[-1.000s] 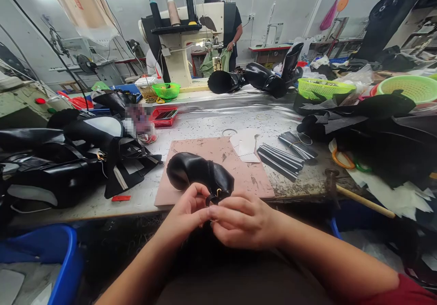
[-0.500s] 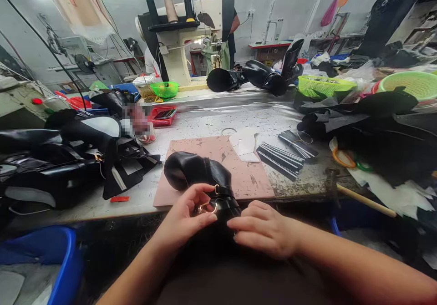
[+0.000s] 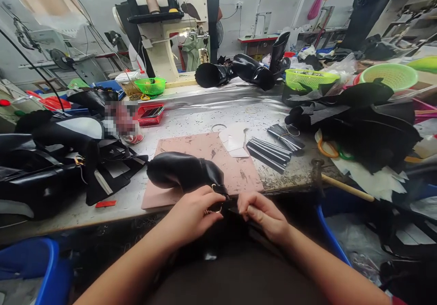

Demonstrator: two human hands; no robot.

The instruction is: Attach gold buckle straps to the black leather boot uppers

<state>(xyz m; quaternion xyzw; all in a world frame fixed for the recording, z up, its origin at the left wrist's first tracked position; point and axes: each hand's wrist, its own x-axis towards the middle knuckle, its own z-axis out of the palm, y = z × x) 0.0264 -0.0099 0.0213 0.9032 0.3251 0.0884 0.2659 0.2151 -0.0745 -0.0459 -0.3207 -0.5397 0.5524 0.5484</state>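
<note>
- Your left hand (image 3: 193, 214) keeps its grip pinched on the small gold metal buckle (image 3: 213, 210) of the black leather boot upper (image 3: 184, 172).
- Your right hand (image 3: 262, 214), flatter half a second ago, now pinches the black strap (image 3: 235, 209).
- The boot upper lies at the bench's (image 3: 205, 114) near edge, on the pink board (image 3: 205, 148).

Left arm (image 3: 136, 268): bare forearm, enters from the lower left, angled up and to the right.
Left hand (image 3: 193, 214): back of hand up, wrist in line with the forearm.
Left fingers (image 3: 213, 200): curled, with thumb and index tips pressed together in a pinch.
Right arm (image 3: 324, 268): bare forearm, enters from the lower right, angled up and to the left.
Right hand (image 3: 266, 216): knuckles up, wrist slightly bent.
Right fingers (image 3: 247, 202): folded inward, tips closed in a pinch, directed toward the left hand.
Spacing: hands level and side by side, fingertips near each other but apart.
</note>
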